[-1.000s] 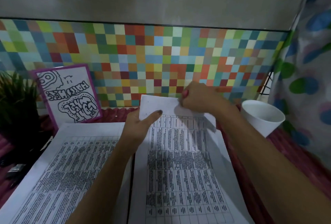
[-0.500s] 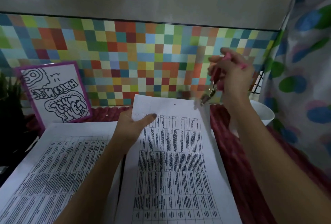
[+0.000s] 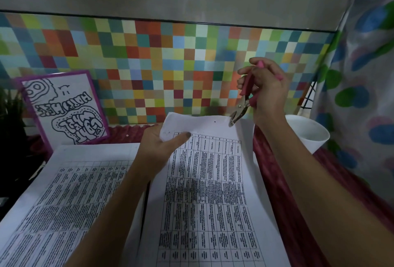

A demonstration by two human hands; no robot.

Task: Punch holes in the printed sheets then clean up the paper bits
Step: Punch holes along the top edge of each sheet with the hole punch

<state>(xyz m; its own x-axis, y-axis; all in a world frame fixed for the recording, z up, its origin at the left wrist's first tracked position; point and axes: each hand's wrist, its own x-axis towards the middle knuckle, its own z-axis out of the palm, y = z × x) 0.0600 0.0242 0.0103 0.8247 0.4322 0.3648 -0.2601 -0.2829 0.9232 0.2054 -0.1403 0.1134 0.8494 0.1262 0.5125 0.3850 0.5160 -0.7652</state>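
Note:
A printed sheet with a table [image 3: 204,192] lies in front of me, its far end lifted. My left hand [image 3: 157,149] pinches the sheet's far left corner, thumb on top. A small dark hole shows in the top margin, and dark specks lie near my thumb. My right hand [image 3: 266,89] grips a pink-handled hole punch [image 3: 243,104]. Its metal jaws sit at the far right corner of the sheet. A second printed sheet [image 3: 64,198] lies flat to the left.
A white cup [image 3: 307,134] stands at the right, behind my right forearm. A purple-framed drawing [image 3: 64,106] leans on the coloured tile wall at the left, beside a dark plant [image 3: 8,121]. A patterned curtain [image 3: 366,74] hangs on the right. Red cloth covers the table.
My right hand rose from the sheet's top edge with the punch, then came back down so the jaws meet the far right corner. My left hand kept its hold.

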